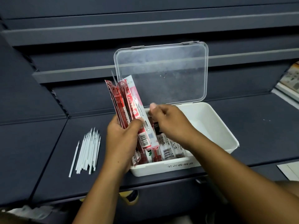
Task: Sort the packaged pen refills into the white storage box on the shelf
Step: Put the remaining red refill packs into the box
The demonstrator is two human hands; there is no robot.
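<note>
A white storage box (215, 126) stands on the dark shelf with its clear lid (161, 71) propped open behind it. Several packaged refills (168, 149) lie in its left half; the right half shows bare white floor. My left hand (121, 136) grips a fanned bundle of red-and-white refill packs (127, 102), held upright over the box's left edge. My right hand (168, 120) hovers over the packs in the box, fingers curled and pinched near a dark pack; whether it holds one is hidden by the hand.
Several loose white refill tubes (88, 152) lie on the shelf left of the box. Dark shelf tiers rise behind. Printed paper goods (291, 78) sit at the far right, and a white sheet (289, 170) lies at the lower right.
</note>
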